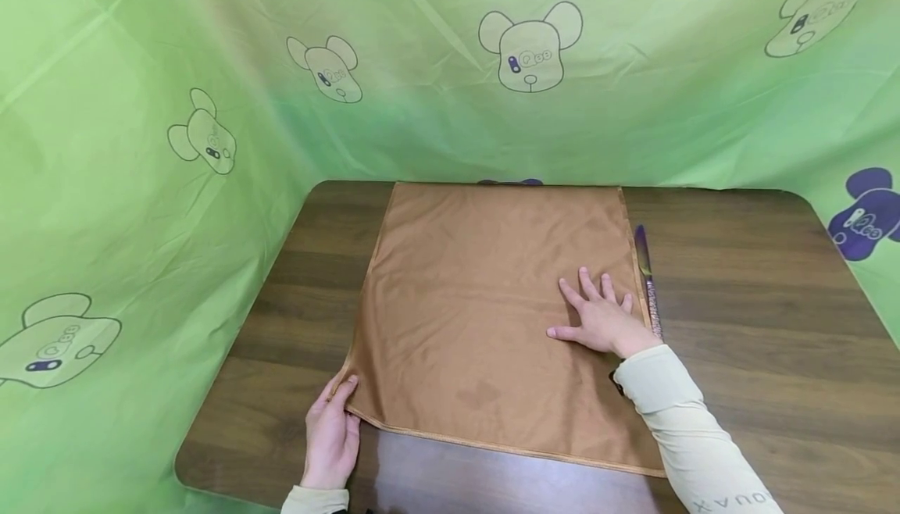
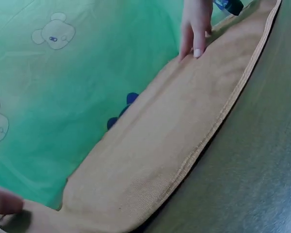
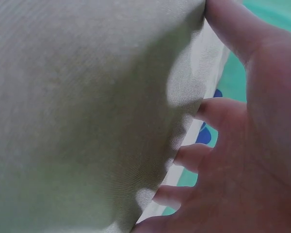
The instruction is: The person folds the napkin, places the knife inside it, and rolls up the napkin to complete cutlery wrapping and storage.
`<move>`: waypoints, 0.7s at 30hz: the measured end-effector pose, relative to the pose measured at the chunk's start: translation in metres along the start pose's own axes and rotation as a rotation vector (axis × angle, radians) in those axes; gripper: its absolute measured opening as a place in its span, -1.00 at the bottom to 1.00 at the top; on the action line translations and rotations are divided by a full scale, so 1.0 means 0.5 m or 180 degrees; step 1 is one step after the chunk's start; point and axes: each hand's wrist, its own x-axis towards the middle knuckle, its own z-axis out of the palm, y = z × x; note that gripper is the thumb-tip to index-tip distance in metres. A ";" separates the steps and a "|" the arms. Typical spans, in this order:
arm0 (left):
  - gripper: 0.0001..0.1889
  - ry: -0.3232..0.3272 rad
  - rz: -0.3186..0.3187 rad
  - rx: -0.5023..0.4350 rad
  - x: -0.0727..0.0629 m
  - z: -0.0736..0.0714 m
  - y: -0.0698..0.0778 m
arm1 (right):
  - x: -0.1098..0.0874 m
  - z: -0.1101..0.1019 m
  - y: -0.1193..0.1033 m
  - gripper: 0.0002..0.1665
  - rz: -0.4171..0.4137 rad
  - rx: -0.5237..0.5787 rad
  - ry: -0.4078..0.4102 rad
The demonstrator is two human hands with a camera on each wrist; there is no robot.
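A brown cloth with a stitched hem lies spread over the middle of the wooden table, reaching its far edge. At the cloth's near left corner, my left hand pinches the fabric between thumb and fingers, and that corner is slightly raised. My right hand presses on the right part of the cloth with its fingers spread. In the right wrist view the fingertips of the right hand touch the fabric. The left wrist view shows the cloth stretching from the left thumb toward the right hand.
Just beyond the cloth's right edge lies a knife with a dark purple blade and a patterned handle, partly behind the right wrist. Bare wood of the table shows on both sides. A green printed curtain hangs behind and at the sides.
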 end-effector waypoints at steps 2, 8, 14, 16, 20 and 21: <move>-0.76 0.0101 0.0102 -0.0053 -0.001 0.002 -0.005 | -0.001 -0.002 -0.001 0.14 0.0003 -0.0005 -0.0002; -0.51 0.0376 0.0506 -0.0214 -0.003 0.017 -0.023 | 0.001 -0.002 -0.001 0.15 0.0016 -0.0032 -0.0019; -0.43 0.0165 0.0739 -0.0328 -0.003 0.034 -0.030 | 0.002 0.000 -0.001 0.14 0.0023 -0.0037 -0.0034; -0.43 0.0065 0.0792 -0.0413 -0.004 0.039 -0.032 | 0.001 0.000 -0.001 0.13 0.0029 -0.0046 -0.0036; -0.40 -0.0011 0.0861 -0.0553 -0.004 0.050 -0.035 | 0.001 0.000 -0.002 0.13 0.0028 -0.0061 -0.0040; -0.40 -0.0017 0.0874 -0.0597 -0.003 0.053 -0.035 | 0.001 0.000 -0.001 0.13 0.0029 -0.0063 -0.0039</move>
